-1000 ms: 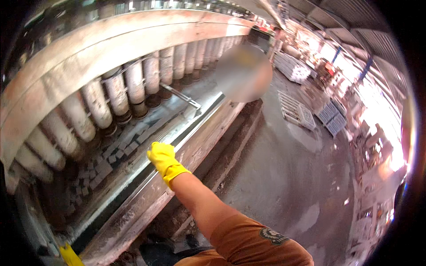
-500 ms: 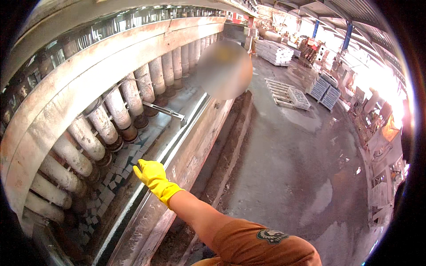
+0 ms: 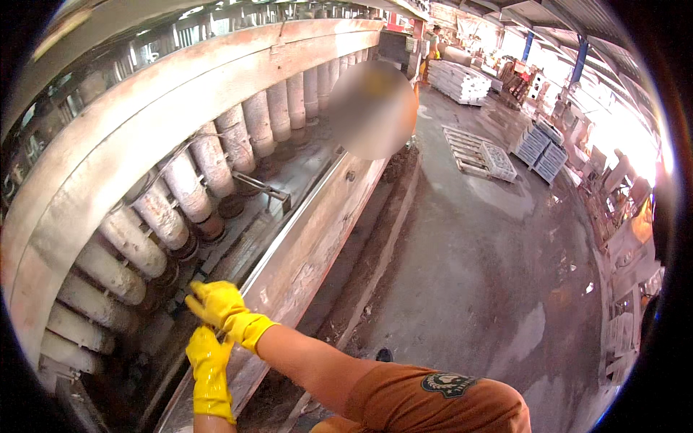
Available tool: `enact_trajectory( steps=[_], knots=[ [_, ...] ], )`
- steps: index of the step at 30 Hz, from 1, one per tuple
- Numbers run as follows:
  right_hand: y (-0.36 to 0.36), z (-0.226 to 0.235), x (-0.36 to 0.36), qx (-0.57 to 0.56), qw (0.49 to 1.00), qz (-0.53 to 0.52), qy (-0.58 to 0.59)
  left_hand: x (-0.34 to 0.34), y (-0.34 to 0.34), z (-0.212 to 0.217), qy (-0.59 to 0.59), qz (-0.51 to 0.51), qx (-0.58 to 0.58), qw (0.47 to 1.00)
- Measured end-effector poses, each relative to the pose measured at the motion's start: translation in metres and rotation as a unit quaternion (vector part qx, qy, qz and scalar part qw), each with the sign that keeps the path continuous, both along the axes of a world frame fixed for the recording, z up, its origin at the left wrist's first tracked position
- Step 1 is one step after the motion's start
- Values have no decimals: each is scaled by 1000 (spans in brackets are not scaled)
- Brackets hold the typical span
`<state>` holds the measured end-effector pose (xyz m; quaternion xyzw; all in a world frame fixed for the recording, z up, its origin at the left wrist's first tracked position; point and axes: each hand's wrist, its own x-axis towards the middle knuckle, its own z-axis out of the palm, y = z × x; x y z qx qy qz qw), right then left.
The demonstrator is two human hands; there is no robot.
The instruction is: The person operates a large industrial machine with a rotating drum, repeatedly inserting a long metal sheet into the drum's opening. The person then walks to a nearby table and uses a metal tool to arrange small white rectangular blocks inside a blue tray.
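Both my hands wear yellow rubber gloves and are close together over the near end of a long metal beam (image 3: 317, 242) that edges the machine bed. My right hand (image 3: 219, 307) reaches in from the lower right, its fingers somewhat apart over the bed, with nothing visible in them. Just below it, my left hand (image 3: 209, 364) rises from the lower edge in a wet, shiny glove. Its fingers bend away from view, so whether they hold anything is hidden. Beyond my hands, a metal bracket (image 3: 263, 189) juts across the dark, wet bed.
A row of thick, pale cylinders (image 3: 184, 184) stands left under a long, curved housing (image 3: 144, 94). At the beam's far end is a person (image 3: 415, 108), largely blurred. Right lie a wet concrete floor (image 3: 476, 274), a wooden pallet (image 3: 465, 151) and grey stacked blocks (image 3: 540, 150).
My left hand has come into view from below. My right hand has moved down and left. The pale pieces seen on the bed before look mostly gone or dark now.
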<state>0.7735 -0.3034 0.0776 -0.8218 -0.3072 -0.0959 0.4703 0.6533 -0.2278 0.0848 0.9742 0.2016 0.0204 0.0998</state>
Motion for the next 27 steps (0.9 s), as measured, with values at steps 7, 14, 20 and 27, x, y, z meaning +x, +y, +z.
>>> enact_trajectory(
  steps=[7,14,20,27],
  knots=[
    [-63,-9,37,19,954,288,-76,33,-3,12,17,39,11,999],
    [-212,-20,236,57,989,19,-136,49,-33,35,57,100,64,991],
    [-282,-11,407,20,958,-123,-258,45,-14,16,37,101,86,991],
    [-357,-49,569,-310,934,-121,-133,57,3,-7,30,210,-24,977]
  ],
)
